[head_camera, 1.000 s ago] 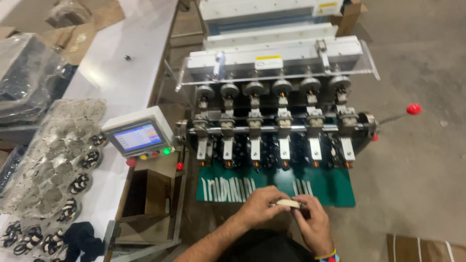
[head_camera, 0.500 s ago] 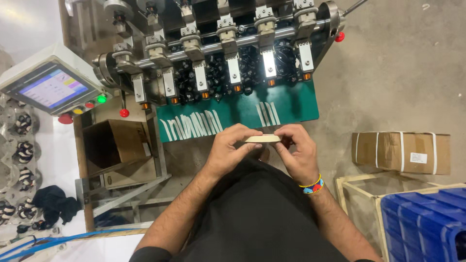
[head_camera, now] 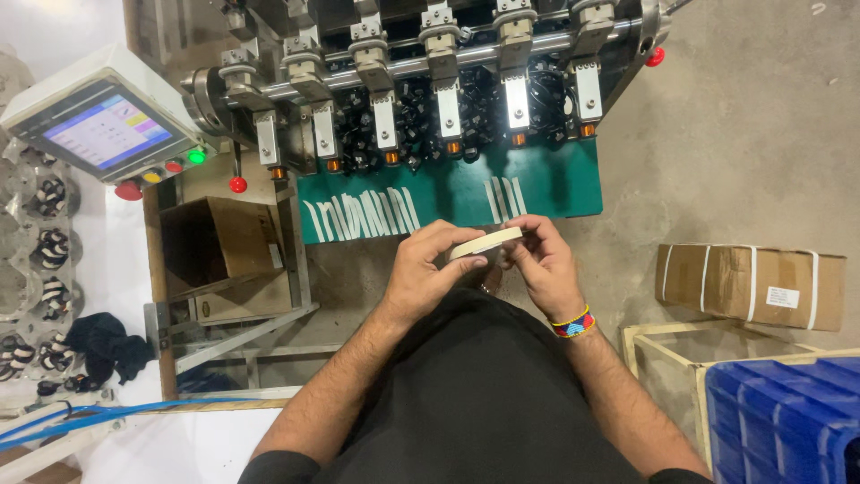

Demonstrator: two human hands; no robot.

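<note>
**The tape roll comes in close and the view drops down**

On the far left, a clear tray (head_camera: 27, 260) with small black and white parts lies on the white bench (head_camera: 98, 269). Above it sits a control box (head_camera: 94, 130) with a bright screen and red, yellow and green buttons. One second ago this box looked small and far off. Now it is big and near, so the person's head has dipped down and forward.

Next comes an open brown box (head_camera: 224, 255) under the machine. The machine (head_camera: 430, 81) has a row of metal arms above a green plate (head_camera: 448, 193) with white strips on it. Before, the whole machine was in view; now only its lower part shows.

In the middle, the left hand (head_camera: 425, 269) and the right hand (head_camera: 542, 260) have stayed together in front of the person's black shirt. Between them is a flat, pale roll of tape (head_camera: 488, 242), held just below the green plate. The left fingers (head_camera: 466, 263) pinch its near edge. The right fingers (head_camera: 528, 235) press on its far side. The roll has not left the hands in the last second. It looks like the work on the roll goes on, and only the view has moved.

On the right, a strapped cardboard box (head_camera: 748, 282) lies on the grey floor (head_camera: 752, 134). Just below it are a pale frame (head_camera: 667, 345) and a blue crate (head_camera: 784, 421).
</note>
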